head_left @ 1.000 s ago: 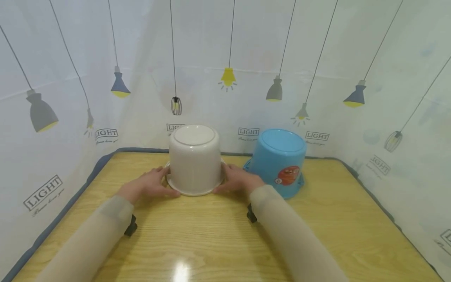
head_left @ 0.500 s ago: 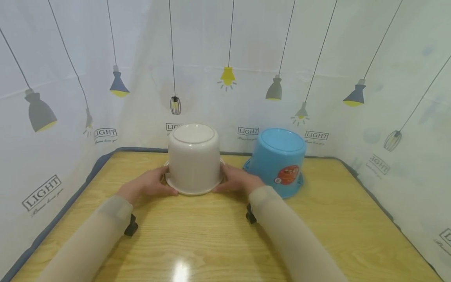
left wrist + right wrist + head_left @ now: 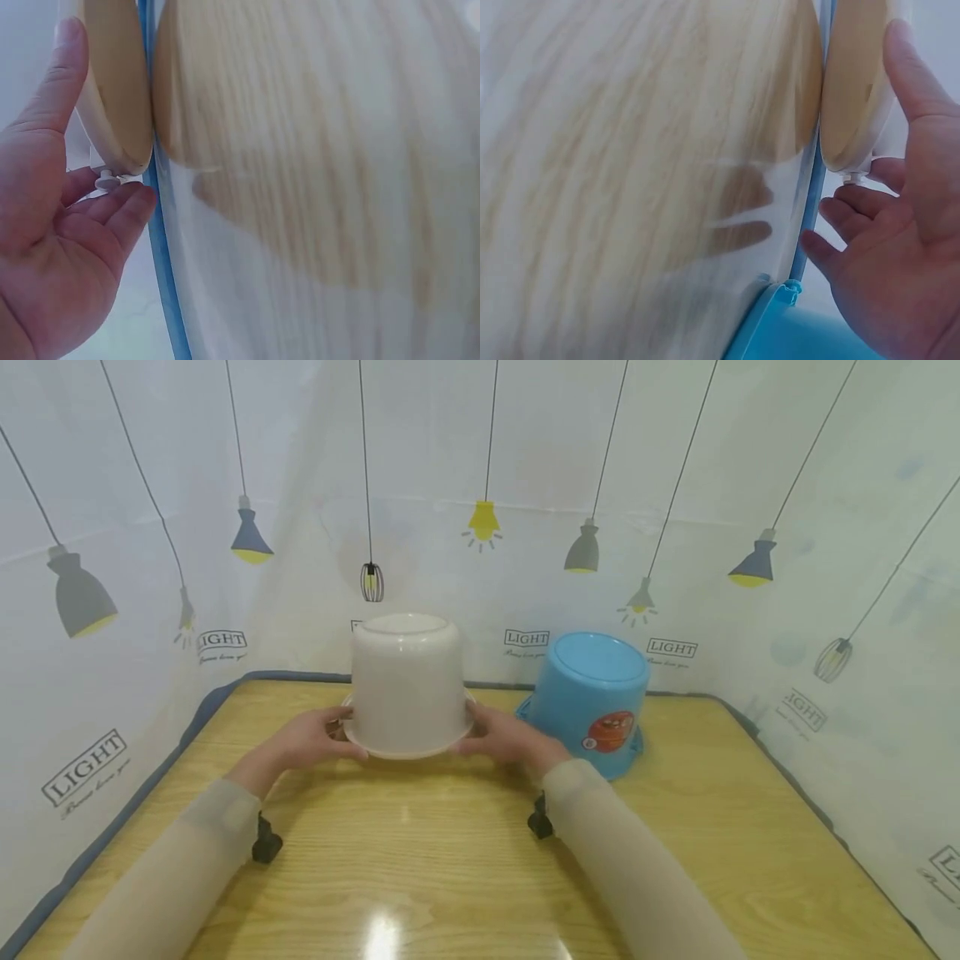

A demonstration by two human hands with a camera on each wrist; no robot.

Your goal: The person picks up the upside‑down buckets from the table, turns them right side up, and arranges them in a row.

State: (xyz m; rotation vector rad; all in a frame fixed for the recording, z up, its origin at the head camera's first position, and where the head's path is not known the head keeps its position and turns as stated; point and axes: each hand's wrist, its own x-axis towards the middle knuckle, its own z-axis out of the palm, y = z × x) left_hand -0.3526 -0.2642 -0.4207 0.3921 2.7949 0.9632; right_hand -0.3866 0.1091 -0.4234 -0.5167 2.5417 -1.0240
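Observation:
A white bucket (image 3: 405,681) hangs upside down just above the wooden table (image 3: 450,860), a little tilted. My left hand (image 3: 336,737) grips its rim on the left and my right hand (image 3: 477,737) grips it on the right. In the left wrist view the thumb (image 3: 56,82) lies along the bucket's rim (image 3: 112,97) with the fingers (image 3: 124,210) curled under the flange. The right wrist view shows the same hold: thumb (image 3: 911,75) on the bucket's rim (image 3: 851,97), fingers (image 3: 855,202) below it.
A blue bucket (image 3: 592,693) with a red sticker stands upside down on the table just right of my right hand, and its edge (image 3: 795,330) shows in the right wrist view. A white curtain (image 3: 825,568) printed with lamps closes off the table's back and sides.
The white bucket stood on the table with both hands at its rim. Now both hands have raised it slightly and its top tips away from me.

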